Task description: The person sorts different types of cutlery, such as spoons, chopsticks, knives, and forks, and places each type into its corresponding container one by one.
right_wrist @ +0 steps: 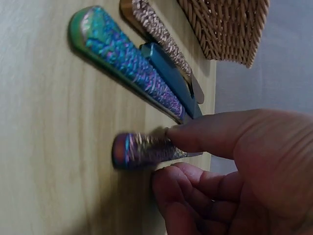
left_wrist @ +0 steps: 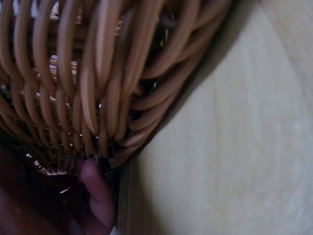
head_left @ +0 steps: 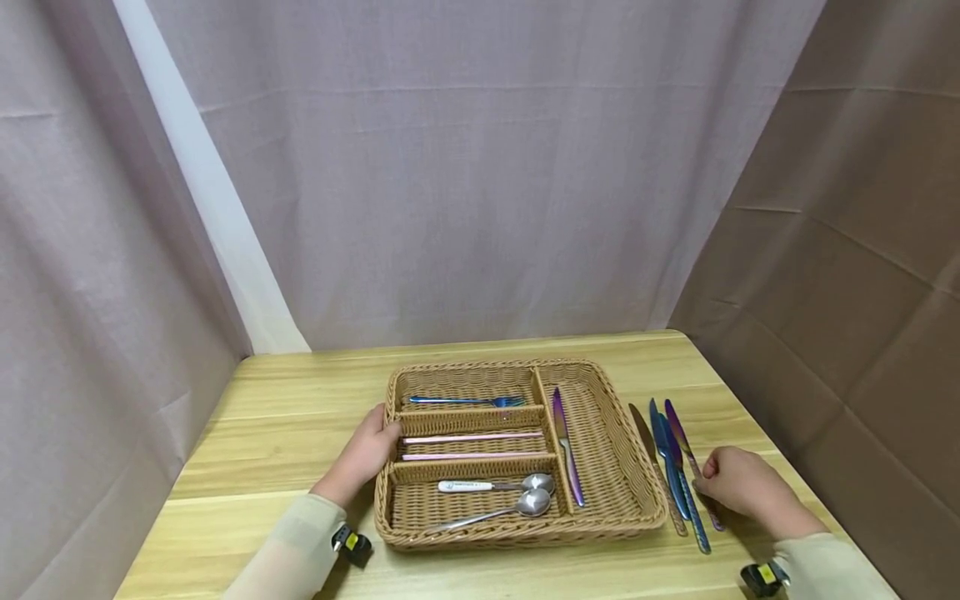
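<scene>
My left hand [head_left: 370,446] grips the left rim of a woven wicker cutlery tray [head_left: 652,500], thumb over the edge. In the left wrist view its fingertip [left_wrist: 93,178] lies against the weave. At the tray's right, my right hand [head_left: 746,485] pinches the textured handle of a purple table knife [right_wrist: 142,150] between thumb and curled fingers. That handle is blurred in the right wrist view. Beside it on the table lie a bronze knife [head_left: 648,437], a plain blue knife [head_left: 678,493] and a knife with a patterned blue-purple handle [head_left: 697,521].
One purple knife [head_left: 567,458] lies in the tray's right compartment. The left compartments hold a blue fork [head_left: 465,402], pink chopsticks [head_left: 472,437] and two spoons [head_left: 533,502]. Curtains [head_left: 480,208] hang behind the wooden table [head_left: 262,433] and along its sides.
</scene>
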The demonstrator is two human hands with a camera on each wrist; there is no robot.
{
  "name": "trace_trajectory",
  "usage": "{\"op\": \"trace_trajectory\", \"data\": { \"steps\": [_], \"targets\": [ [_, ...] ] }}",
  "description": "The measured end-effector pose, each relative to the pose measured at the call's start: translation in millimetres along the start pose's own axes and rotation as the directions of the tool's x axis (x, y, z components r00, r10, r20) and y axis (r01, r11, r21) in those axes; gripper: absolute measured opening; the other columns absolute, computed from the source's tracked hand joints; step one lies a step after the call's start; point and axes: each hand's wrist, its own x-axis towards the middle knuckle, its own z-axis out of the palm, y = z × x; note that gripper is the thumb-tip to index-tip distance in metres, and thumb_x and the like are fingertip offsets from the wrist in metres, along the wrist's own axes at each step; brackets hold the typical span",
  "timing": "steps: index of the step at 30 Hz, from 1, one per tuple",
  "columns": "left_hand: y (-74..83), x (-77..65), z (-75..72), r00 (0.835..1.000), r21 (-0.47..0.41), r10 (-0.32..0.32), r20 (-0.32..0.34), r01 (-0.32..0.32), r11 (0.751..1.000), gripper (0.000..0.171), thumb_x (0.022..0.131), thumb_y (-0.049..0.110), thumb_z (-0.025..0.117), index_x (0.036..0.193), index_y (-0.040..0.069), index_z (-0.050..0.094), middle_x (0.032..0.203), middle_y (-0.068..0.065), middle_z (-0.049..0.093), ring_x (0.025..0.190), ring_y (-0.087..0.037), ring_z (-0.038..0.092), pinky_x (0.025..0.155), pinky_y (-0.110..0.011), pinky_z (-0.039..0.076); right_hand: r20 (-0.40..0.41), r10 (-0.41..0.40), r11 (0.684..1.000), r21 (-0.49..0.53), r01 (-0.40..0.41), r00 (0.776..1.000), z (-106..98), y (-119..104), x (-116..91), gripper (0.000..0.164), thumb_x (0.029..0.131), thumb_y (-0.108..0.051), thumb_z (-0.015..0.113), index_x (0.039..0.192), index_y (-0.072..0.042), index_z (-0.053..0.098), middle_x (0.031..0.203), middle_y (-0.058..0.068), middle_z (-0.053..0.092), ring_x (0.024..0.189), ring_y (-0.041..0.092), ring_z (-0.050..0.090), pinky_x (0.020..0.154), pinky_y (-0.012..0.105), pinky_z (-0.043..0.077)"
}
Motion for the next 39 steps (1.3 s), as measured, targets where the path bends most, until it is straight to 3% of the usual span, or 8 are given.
{"op": "trace_trajectory", "data": {
  "steps": [11, 24, 31, 39],
  "targets": [
    [-2.7, -0.8, 0.7, 1.0, 0.003, -0.013, -0.005, 0.013, 1.0, 0.042, 0.098, 0.014, 0.048, 0.136, -0.004, 0.046, 0.125, -0.023, 0.059, 0.114, -0.033, 0.054, 0.106, -0.059, 0.039, -0.037, 0.017, 1.0, -0.02, -0.017, 0.999, 3.8, -3.6, -2.5, 0.037, 0.082, -0.025, 0.063, 0.051, -0.02, 0.045, 0.047, -0.007, 0.038, 0.045, 0.015, 0.037, 0.045, 0.032, 0.032],
    [-3.8, -0.2, 1.9, 1.0, -0.004, 0.0, -0.007, 0.0, 1.0, 0.041, 0.098, 0.015, 0.048, 0.135, -0.003, 0.047, 0.124, -0.023, 0.06, 0.113, -0.033, 0.055, 0.106, -0.059, 0.039, -0.015, 0.056, 0.998, -0.02, -0.056, 0.998, 5.5, -4.5, -2.4, 0.032, 0.076, -0.022, 0.062, 0.05, -0.019, 0.045, 0.047, -0.007, 0.037, 0.045, 0.015, 0.037, 0.043, 0.032, 0.03],
    [-3.4, 0.1, 2.5, 1.0, -0.011, -0.004, -0.01, 0.004, 1.0, 0.04, 0.098, 0.016, 0.049, 0.133, -0.003, 0.048, 0.122, -0.022, 0.06, 0.111, -0.032, 0.055, 0.105, -0.058, 0.04, 0.009, 0.071, 0.997, -0.013, -0.07, 0.997, 5.7, -2.7, -2.1, 0.032, 0.077, -0.027, 0.065, 0.052, -0.018, 0.048, 0.048, -0.004, 0.044, 0.047, 0.017, 0.04, 0.046, 0.033, 0.034],
    [-1.6, 0.0, 0.6, 1.0, -0.008, -0.012, -0.009, 0.012, 1.0, 0.041, 0.098, 0.016, 0.048, 0.135, -0.004, 0.047, 0.124, -0.023, 0.06, 0.112, -0.033, 0.055, 0.106, -0.058, 0.04, -0.014, 0.051, 0.999, -0.006, -0.051, 0.999, 2.9, -5.6, -0.5, 0.035, 0.077, -0.028, 0.064, 0.049, -0.02, 0.045, 0.046, -0.007, 0.039, 0.044, 0.015, 0.036, 0.045, 0.032, 0.031]
  ]
}}
